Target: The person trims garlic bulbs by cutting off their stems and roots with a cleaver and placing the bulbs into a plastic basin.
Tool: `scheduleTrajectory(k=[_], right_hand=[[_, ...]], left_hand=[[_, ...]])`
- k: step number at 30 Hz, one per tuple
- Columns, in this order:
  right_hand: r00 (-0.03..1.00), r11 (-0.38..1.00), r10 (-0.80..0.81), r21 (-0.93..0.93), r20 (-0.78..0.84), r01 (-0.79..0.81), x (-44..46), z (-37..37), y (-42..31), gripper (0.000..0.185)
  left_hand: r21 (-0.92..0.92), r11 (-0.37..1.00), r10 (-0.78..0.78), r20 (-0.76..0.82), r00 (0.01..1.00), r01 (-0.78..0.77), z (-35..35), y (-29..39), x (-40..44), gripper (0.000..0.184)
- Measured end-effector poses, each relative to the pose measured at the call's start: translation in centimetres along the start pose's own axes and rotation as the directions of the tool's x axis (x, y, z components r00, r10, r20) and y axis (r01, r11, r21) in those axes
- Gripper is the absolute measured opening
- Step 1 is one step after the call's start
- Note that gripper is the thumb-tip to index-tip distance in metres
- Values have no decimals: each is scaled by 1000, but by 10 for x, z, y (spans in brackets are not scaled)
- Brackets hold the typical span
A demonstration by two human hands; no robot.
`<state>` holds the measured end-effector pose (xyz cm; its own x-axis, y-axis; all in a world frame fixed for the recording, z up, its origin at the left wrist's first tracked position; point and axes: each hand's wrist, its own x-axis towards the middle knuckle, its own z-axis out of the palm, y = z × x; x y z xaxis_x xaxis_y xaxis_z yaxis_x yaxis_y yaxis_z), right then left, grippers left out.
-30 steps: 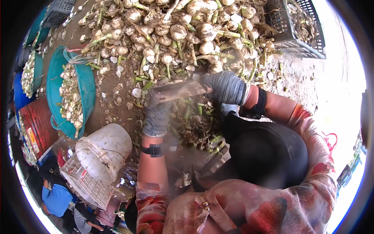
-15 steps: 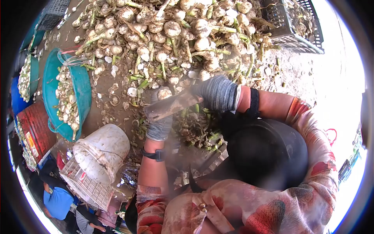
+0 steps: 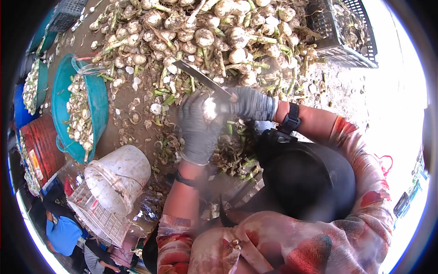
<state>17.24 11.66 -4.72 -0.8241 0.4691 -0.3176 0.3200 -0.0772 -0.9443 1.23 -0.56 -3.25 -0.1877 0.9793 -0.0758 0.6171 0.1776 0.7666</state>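
My left hand [image 3: 199,125], in a grey knitted glove, is closed around a pale garlic bulb [image 3: 210,109]. The glove's fingers partly cover the bulb. My right hand [image 3: 252,104], gloved the same way, grips a knife [image 3: 203,78]. Its flat blade points up and to the left, above the bulb. Both hands are close together, the right fingers beside the bulb. Just beyond them lies a large heap of garlic [image 3: 205,39] with stalks attached. Cut green stalks and leaves [image 3: 232,160] litter the ground beneath my hands.
A teal tub [image 3: 98,107] with trimmed garlic stands at the left. Nearer are a dirty white bucket [image 3: 121,176] and a pale plastic crate [image 3: 100,217]. A black crate [image 3: 349,55] is at the upper right. A person in blue [image 3: 66,235] is at the lower left.
The knife has swung from pointing down-left across my left hand to pointing up-left above the bulb. My left hand has moved right, and its grip on the bulb shows more clearly.
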Motion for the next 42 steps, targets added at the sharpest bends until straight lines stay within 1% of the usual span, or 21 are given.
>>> scheduleTrajectory(k=[2, 4, 5, 6, 8, 10, 11, 13, 14, 16, 17, 21, 23, 25, 27, 31, 34, 37, 38, 40, 42], right_hand=[[993, 990, 81, -121, 84, -70, 12, -2, -2, 35], [995, 973, -103, -207, 18, 104, 15, -5, 1, 37], [990, 965, -137, -227, -18, 129, 16, -7, -2, 38], [991, 966, -137, -225, -10, 131, 13, -5, -4, 38], [979, 892, -203, -407, 31, 198, 12, -3, -12, 39], [974, 895, -225, -390, 22, 216, 7, -9, -24, 37], [969, 850, -239, -469, 64, 241, 5, -15, -27, 38], [965, 747, -224, -612, 136, 260, -1, -26, -32, 36], [967, 749, -217, -613, 133, 252, -1, -32, -37, 36], [954, 650, 278, -753, 108, -104, 3, -45, -45, 29], [978, 671, 205, -733, 33, -115, -1, -52, -23, 26], [976, 770, 79, -609, -203, -189, -25, -67, 41, 25], [964, 839, 78, -506, -254, -201, -26, -62, 40, 28], [958, 844, 104, -485, -266, -226, -21, -56, 31, 33], [969, 859, 132, -464, -210, -218, -14, -52, 19, 36], [970, 848, 104, -490, -220, -202, -8, -53, 19, 34], [967, 893, 72, -415, -245, -172, -5, -48, 20, 29], [965, 898, -2, -425, -261, -114, -2, -42, 27, 25], [961, 911, 5, -396, -276, -118, -4, -43, 25, 24], [965, 877, 35, -454, -261, -155, -3, -46, 43, 24], [959, 881, 114, -420, -259, -218, -2, -48, 32, 25]], left_hand=[[88, 990, 122, -192, 974, -106, -1, 22, 4, 75], [-189, 979, 17, -267, 964, -69, -3, 17, 1, 72], [-689, 713, -251, -79, 965, 129, -8, 13, 2, 67], [-933, 187, -370, 224, 902, 309, -10, 8, -1, 63], [-455, 854, -240, 84, 967, 251, 4, -11, 5, 51], [-923, -2, -531, 328, 781, 386, 18, -17, 6, 39], [-924, -3, -528, 327, 784, 383, 17, -22, 4, 39], [-713, 602, -386, 135, 913, 360, 8, -37, -7, 31], [-609, 686, -420, 115, 900, 398, -9, -28, -4, 30], [-367, 798, -488, 74, 870, 478, -43, -10, 2, 28], [-697, 613, -483, 40, 874, 371, -56, -59, -5, 24], [-672, 726, -253, -460, 851, -147, -211, -141, 0, 39], [-901, 331, -372, -398, 838, -281, -227, -172, 1, 41], [-863, 437, -635, -496, 593, -253, -195, -154, 17, 28], [-940, 273, -520, -325, 790, -207, -147, -130, 17, 28], [-915, 340, -793, -156, 589, 216, -51, -99, 27, 37], [-837, 443, -660, -61, 749, 322, -12, -105, 33, 34], [-206, 925, -379, -422, 823, 320, 30, -126, 60, 46], [-4, 950, -279, -468, 839, 313, 26, -108, 72, 51], [-195, 866, -496, -215, 841, 460, 15, -83, 97, 59], [67, 822, -551, -156, 820, 565, 17, -69, 115, 61]])
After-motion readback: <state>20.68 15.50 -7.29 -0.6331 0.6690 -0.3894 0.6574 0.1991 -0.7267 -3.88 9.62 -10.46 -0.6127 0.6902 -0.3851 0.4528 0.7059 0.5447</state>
